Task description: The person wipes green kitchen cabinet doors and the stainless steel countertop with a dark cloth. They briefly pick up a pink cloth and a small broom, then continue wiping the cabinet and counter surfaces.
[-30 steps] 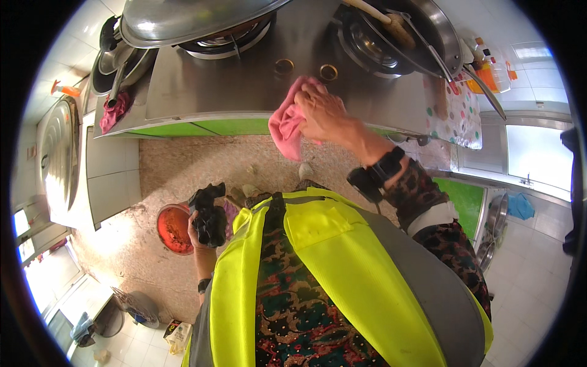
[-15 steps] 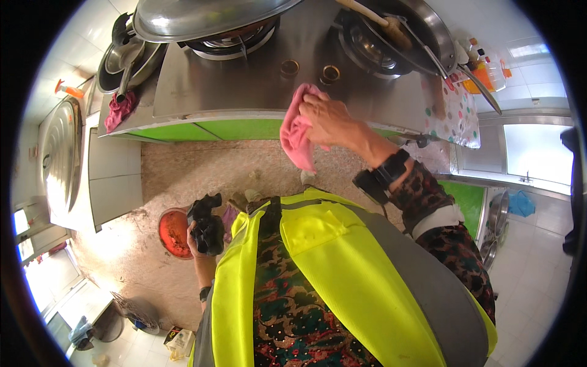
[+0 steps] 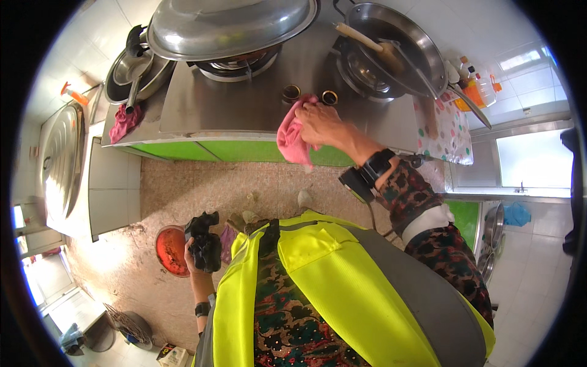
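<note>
My right hand (image 3: 321, 124) is closed around a pink cloth (image 3: 292, 142) at the front edge of the steel stove top (image 3: 244, 109). The cloth bunches under the fingers and hangs over the edge. Just beyond are two round, dark-centred stove knobs (image 3: 329, 97). Low at my left side, my left hand (image 3: 191, 257) grips a lumpy black thing (image 3: 205, 241) whose kind I cannot make out. Its fingers are mostly hidden behind that thing.
A large domed metal lid (image 3: 232, 27) covers the left burner. A wok (image 3: 422, 37) with a wooden-handled brush (image 3: 361, 37) sits over the right one. Stacked pans (image 3: 147, 76) and a dark pink cloth (image 3: 126, 122) lie left. A red basin (image 3: 171, 251) stands on the floor.
The view has shifted, so the stove sits lower in the picture. My right hand and the pink cloth have come nearer the knobs. My left hand keeps hold of the black thing.
</note>
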Available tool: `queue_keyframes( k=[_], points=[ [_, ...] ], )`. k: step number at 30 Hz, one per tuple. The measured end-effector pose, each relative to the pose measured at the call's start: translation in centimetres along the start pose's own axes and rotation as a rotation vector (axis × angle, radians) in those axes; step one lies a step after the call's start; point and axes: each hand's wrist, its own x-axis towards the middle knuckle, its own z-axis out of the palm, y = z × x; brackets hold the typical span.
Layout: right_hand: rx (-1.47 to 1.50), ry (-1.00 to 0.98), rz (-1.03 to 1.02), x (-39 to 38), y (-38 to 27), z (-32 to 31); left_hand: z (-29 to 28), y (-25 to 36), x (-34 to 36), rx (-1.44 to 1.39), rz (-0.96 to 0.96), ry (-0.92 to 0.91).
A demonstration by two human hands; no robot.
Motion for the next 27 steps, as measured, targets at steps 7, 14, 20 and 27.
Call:
queue_keyframes(
  k=[7,14,20,27],
  points=[
    [0.008,0.144,-0.263,-0.4,-5.5,1.3,-1.6,-1.3,-0.8,-0.055,0.037,0.062],
    [0.038,0.159,-0.212,6.7,-6.7,1.1,-1.7,-0.2,-1.2,-0.092,0.033,-0.006],
    [0.19,0.533,-0.474,10.5,-6.9,2.2,-4.1,0.0,-2.4,-0.133,0.116,0.181],
    [0.329,0.662,-0.554,13.2,-12.6,2.8,-5.9,-1.0,-3.2,-0.243,0.144,0.191]
  ],
)
